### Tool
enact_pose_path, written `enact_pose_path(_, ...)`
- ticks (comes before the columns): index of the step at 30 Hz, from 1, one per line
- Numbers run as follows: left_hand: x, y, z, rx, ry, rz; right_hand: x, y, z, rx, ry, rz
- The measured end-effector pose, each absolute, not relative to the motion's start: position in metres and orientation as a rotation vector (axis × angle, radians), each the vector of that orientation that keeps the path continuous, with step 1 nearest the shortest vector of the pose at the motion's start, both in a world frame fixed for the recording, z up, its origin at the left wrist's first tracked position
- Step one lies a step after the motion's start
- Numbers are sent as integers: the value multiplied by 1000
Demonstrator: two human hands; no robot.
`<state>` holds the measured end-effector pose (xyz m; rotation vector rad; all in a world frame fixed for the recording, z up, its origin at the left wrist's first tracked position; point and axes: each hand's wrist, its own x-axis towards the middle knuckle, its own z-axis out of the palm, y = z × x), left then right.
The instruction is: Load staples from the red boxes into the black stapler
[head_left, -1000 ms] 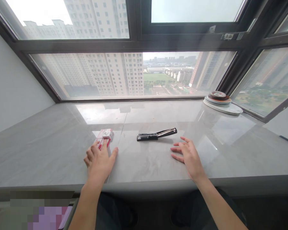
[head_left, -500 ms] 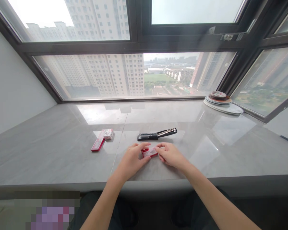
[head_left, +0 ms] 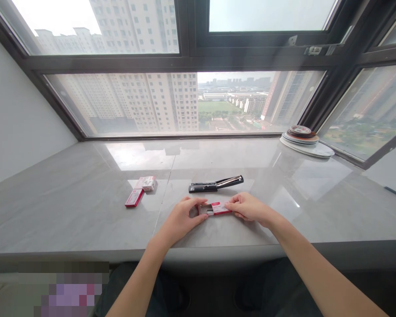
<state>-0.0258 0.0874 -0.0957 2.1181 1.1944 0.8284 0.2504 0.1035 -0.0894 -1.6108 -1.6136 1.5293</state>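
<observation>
A small red and white box (head_left: 220, 208) lies near the counter's front edge, its sleeve slid partly off to the right so that the inner tray (head_left: 206, 209) shows. My left hand (head_left: 185, 220) grips the tray's left end between thumb and fingers. At the sleeve's right end, my right hand (head_left: 247, 207) pinches it. Just beyond the box rests a black stapler (head_left: 203, 187) with its upper part (head_left: 230, 181) tilted up to the right. The tray's contents are too small to make out clearly.
On the left of the grey counter (head_left: 86, 211) are a red box (head_left: 134, 197) and a white and pink box (head_left: 148, 183), close together. Stacked plates (head_left: 306, 149) stand at the back right, by the window.
My right hand has moved to the right with the sleeve, and the inner tray is now exposed. My left hand has stayed nearly in place.
</observation>
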Motion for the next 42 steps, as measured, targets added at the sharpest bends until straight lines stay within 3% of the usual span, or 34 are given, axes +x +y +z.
enact_pose_path(4, -26, 89, -98, 2095, 1172, 848, 256, 102, -80, -1804, -1751, 1134)
enact_pose_path(7, -25, 90, -99, 2082, 1158, 853, 239, 104, -63, -1697, -2004, 721)
enact_pose_path(14, -23, 88, -93, 2090, 1127, 838, 180, 126, -41, -1443, -2638, 443)
enact_pose_path(22, -25, 89, -96, 2061, 1142, 847, 216, 129, -47, -1257, -2479, 620)
enact_pose_path(29, -28, 85, -93, 2049, 1252, 919, 270, 107, -76, -1410, -2200, 851)
enact_pose_path(42, -12, 89, -105, 2055, 1313, 840, 231, 88, -75, -1372, -2202, 783)
